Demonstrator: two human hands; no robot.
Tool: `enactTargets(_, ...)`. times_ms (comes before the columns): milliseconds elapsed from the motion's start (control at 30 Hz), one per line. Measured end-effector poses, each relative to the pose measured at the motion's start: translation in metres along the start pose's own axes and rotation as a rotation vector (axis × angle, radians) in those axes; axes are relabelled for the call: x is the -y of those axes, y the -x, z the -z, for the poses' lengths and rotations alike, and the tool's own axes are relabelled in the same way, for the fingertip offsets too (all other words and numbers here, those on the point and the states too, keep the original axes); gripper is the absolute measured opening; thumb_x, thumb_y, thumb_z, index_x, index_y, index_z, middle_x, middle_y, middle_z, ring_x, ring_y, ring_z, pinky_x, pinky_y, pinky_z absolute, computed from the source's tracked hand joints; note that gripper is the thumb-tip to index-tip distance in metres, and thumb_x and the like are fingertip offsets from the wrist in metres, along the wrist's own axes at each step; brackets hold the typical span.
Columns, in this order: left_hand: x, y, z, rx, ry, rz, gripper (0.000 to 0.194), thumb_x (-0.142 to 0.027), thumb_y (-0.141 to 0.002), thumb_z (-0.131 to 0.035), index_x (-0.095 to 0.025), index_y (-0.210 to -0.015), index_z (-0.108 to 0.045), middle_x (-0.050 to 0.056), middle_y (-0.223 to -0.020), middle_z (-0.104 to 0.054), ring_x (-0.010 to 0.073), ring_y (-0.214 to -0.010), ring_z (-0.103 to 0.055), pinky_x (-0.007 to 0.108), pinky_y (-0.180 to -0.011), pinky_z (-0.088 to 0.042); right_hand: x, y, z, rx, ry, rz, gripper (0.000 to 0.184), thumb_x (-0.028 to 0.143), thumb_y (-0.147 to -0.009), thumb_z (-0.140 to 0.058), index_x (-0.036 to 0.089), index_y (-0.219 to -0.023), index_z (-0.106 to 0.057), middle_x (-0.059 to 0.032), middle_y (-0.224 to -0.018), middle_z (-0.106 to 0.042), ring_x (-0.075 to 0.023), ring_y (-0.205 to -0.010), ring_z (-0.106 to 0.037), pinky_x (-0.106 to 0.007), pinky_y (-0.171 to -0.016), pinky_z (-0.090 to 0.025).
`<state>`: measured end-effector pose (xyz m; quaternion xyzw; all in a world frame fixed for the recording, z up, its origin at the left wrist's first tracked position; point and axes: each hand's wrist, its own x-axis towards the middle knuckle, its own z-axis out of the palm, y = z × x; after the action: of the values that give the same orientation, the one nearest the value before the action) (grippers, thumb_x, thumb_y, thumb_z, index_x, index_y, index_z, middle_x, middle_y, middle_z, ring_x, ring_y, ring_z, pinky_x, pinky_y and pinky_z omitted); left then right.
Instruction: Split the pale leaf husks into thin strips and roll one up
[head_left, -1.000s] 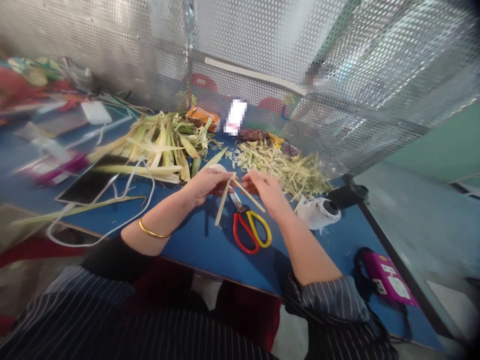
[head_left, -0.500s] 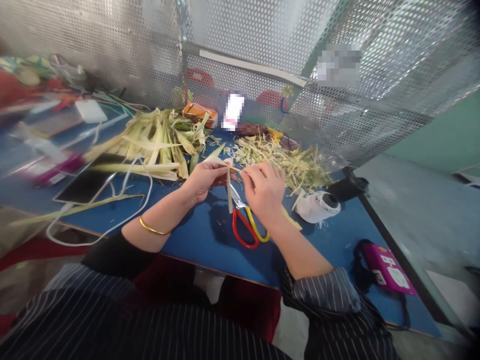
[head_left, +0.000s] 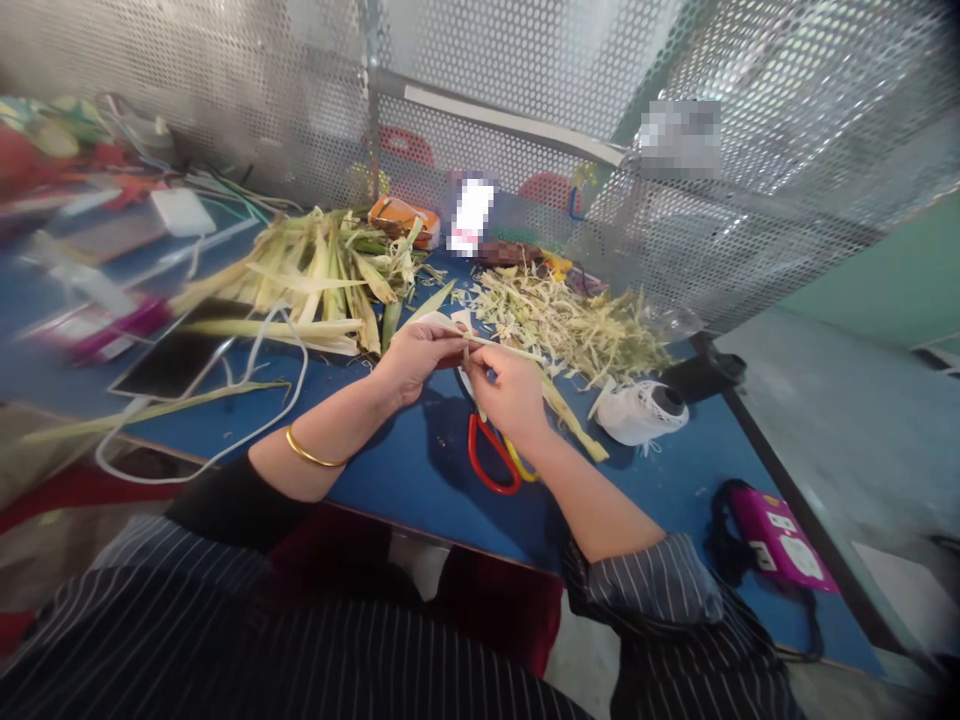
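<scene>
My left hand is closed on pale strips of corn husk, pinching them between thumb and fingers. Right up against it, my right hand is also closed, its fingertips on the strips where they cross. One strip sticks out to the right above my right hand. A pair of scissors with one red and one yellow handle lies on the table beneath my hands, its blades mostly hidden by my right hand. A longer piece of husk lies to the right of that hand.
On the blue table are a husk pile, a heap of shredded husk and a white thread cone. A dark phone and white cable lie left. A magenta box sits right; perforated metal sheeting stands behind.
My right hand has come left and slightly down, closer to my left hand. The strip that hung between my hands over the scissors is now mostly hidden, and another strip points right.
</scene>
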<state>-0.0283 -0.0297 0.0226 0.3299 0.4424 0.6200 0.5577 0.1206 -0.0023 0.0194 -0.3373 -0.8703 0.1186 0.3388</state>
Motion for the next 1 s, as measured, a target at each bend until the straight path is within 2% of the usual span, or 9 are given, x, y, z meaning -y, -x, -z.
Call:
enactTargets(167, -0.012, 0.003, 0.002, -0.013, -0.046, -0.020, 0.013, -0.020, -0.068, -0.074, -0.011, -0.077, -0.071, 0.007, -0.082, -0.070, 0.0119, -0.071, -0.065, 0.026, -0.075, -0.052, -0.001, -0.001, 0.013, -0.166, 0.316, 0.121, 0.030, 0.041, -0.094, -0.044, 0.019, -0.095, -0.063, -0.0078, -0.091, -0.063, -0.0209, -0.085, -0.055, -0.033, -0.076, -0.036)
enactTargets(300, -0.013, 0.004, 0.002, -0.007, -0.091, 0.013, 0.017, -0.024, -0.069, -0.074, -0.012, -0.079, -0.068, 0.005, -0.075, -0.068, 0.0120, -0.067, -0.065, 0.025, -0.068, -0.051, -0.008, -0.005, 0.016, -0.111, 0.417, 0.136, 0.032, 0.043, -0.094, -0.044, 0.019, -0.102, -0.062, -0.0084, -0.094, -0.063, -0.0231, -0.090, -0.054, -0.036, -0.080, -0.033)
enactTargets(400, -0.010, 0.004, 0.001, -0.032, -0.152, -0.001, 0.016, -0.024, -0.070, -0.075, -0.012, -0.075, -0.066, 0.002, -0.067, -0.063, 0.0087, -0.058, -0.060, 0.021, -0.058, -0.049, -0.009, -0.006, 0.013, -0.075, 0.445, 0.136, 0.031, 0.043, -0.093, -0.046, 0.019, -0.101, -0.063, -0.0081, -0.093, -0.062, -0.0230, -0.089, -0.052, -0.036, -0.080, -0.031)
enactTargets(633, -0.009, 0.003, -0.001, -0.066, -0.191, -0.009, 0.014, -0.019, -0.071, -0.076, -0.012, -0.070, -0.064, 0.000, -0.057, -0.057, 0.0060, -0.048, -0.051, 0.022, -0.051, -0.046, -0.008, -0.008, 0.013, 0.031, 0.379, 0.172, 0.029, 0.036, -0.095, -0.046, 0.019, -0.081, -0.064, -0.0039, -0.084, -0.061, -0.0184, -0.084, -0.053, -0.034, -0.080, -0.029)
enactTargets(767, -0.006, -0.001, 0.001, -0.101, -0.218, -0.057, 0.016, -0.019, -0.068, -0.077, -0.012, -0.062, -0.064, 0.002, -0.060, -0.060, 0.0060, -0.048, -0.051, 0.023, -0.050, -0.045, -0.006, -0.008, 0.014, 0.058, 0.362, 0.199, 0.028, 0.033, -0.093, -0.048, 0.019, -0.075, -0.064, -0.0037, -0.082, -0.062, -0.0180, -0.082, -0.053, -0.035, -0.081, -0.029)
enactTargets(867, -0.007, -0.002, 0.003, -0.081, -0.235, -0.084, 0.018, -0.021, -0.067, -0.078, -0.011, -0.062, -0.065, 0.004, -0.068, -0.063, 0.0064, -0.051, -0.052, 0.023, -0.052, -0.046, -0.008, -0.009, 0.018, 0.082, 0.286, 0.175, 0.028, 0.034, -0.093, -0.049, 0.020, -0.075, -0.066, -0.0031, -0.080, -0.063, -0.0172, -0.080, -0.054, -0.035, -0.080, -0.030)
enactTargets(933, -0.010, 0.001, 0.002, -0.033, -0.266, -0.048, 0.017, -0.022, -0.068, -0.077, -0.011, -0.064, -0.066, 0.005, -0.069, -0.064, 0.0070, -0.051, -0.053, 0.024, -0.053, -0.047, -0.009, -0.011, 0.024, 0.012, 0.215, 0.125, 0.027, 0.037, -0.093, -0.049, 0.021, -0.083, -0.069, -0.0038, -0.085, -0.065, -0.0178, -0.084, -0.056, -0.035, -0.082, -0.032)
enactTargets(1000, -0.012, 0.005, 0.000, 0.064, -0.320, 0.025, 0.015, -0.023, -0.072, -0.073, -0.011, -0.067, -0.067, 0.005, -0.064, -0.064, 0.0082, -0.050, -0.054, 0.024, -0.053, -0.047, -0.011, -0.014, 0.030, -0.107, 0.171, 0.062, 0.027, 0.042, -0.091, -0.053, 0.022, -0.093, -0.070, -0.0059, -0.094, -0.066, -0.0202, -0.092, -0.058, -0.036, -0.086, -0.033)
